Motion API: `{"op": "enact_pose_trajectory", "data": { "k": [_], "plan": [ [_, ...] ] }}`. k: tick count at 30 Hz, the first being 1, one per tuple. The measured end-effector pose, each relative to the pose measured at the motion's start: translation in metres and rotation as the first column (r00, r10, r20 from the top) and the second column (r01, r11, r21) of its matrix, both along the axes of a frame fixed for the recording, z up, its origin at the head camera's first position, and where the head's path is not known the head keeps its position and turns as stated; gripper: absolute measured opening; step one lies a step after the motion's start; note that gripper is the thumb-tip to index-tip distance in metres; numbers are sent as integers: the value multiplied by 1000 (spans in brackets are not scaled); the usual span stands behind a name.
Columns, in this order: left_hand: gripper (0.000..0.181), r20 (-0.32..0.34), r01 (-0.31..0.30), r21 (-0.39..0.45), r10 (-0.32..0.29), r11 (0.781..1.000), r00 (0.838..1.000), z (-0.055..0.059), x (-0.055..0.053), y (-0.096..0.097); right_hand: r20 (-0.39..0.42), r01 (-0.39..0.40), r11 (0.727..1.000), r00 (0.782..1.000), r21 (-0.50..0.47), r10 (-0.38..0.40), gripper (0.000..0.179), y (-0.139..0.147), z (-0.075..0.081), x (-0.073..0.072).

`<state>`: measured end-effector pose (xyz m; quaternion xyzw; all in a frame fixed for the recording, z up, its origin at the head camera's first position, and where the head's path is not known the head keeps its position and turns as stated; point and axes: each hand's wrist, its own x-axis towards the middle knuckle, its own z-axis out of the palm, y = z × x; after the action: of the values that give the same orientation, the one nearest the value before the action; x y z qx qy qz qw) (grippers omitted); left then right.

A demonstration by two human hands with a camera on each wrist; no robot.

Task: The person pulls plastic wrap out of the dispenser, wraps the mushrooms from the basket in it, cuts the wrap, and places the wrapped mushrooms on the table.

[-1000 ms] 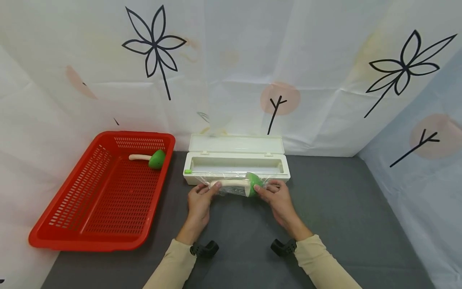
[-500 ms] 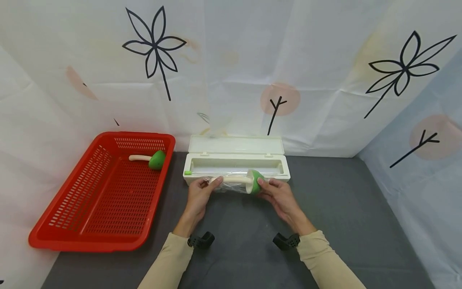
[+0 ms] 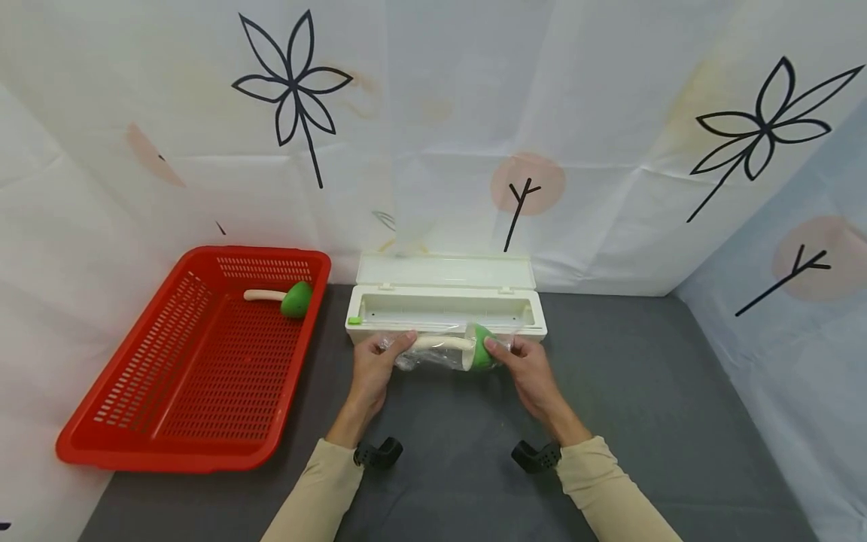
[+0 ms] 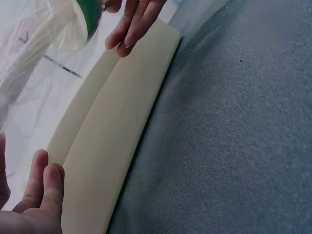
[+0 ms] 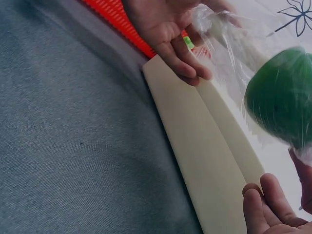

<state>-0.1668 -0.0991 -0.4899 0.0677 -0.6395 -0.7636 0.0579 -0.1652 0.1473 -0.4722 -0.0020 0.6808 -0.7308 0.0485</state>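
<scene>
A toy mushroom with a green cap [image 3: 482, 348] and white stem [image 3: 442, 342] lies sideways inside clear cling film [image 3: 433, 360], held up before a white cling film dispenser [image 3: 447, 290]. My left hand [image 3: 369, 376] pinches the film at the stem end, thumb on top. At the cap end my right hand [image 3: 533, 380] pinches the film, its thumb beside the cap. The right wrist view shows film stretched round the cap [image 5: 280, 97]. In the left wrist view the fingers of both hands overlap the dispenser's front wall [image 4: 107, 131].
A red plastic basket [image 3: 271, 444] stands on the left of the grey tabletop [image 3: 643, 391]. Inside it lies another toy mushroom [image 3: 295, 299] with a green cap. The dispenser's lid [image 3: 443, 271] is raised against the patterned white cloth [image 3: 433, 150] behind.
The wrapped mushroom first shifts slightly right, then its cap dips a little. Both hands keep hold of the wrapped bundle, and the right fingers have changed position around the cap end.
</scene>
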Motion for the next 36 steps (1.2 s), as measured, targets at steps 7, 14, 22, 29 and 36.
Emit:
{"op": "enact_pose_trajectory", "data": {
  "k": [7, 14, 22, 29, 36],
  "plan": [
    [24, 21, 3, -27, -2, 1000, 1000, -2, 3, 0, -18, 42, 994, 999, 99, -40, 49, -2, -5, 4],
    [21, 67, 18, -160, -7, 987, 998, -7, 3, -3, 13, 24, 973, 1000, 231, -28, 57, 4, -15, 4],
    [50, 139, 70, -336, -24, 939, 990, -18, 2, -9, 4, -56, 928, 998, 368, 59, 41, 11, -26, -2],
    [57, 146, 78, -453, -13, 888, 989, -25, -3, -12, -81, -95, 866, 985, 491, 154, 30, 10, -29, -3],
    [59, 181, 118, -598, -10, 793, 984, -25, -3, -13, -126, -119, 779, 961, 616, 247, 21, 15, -38, -3]
  ]
}}
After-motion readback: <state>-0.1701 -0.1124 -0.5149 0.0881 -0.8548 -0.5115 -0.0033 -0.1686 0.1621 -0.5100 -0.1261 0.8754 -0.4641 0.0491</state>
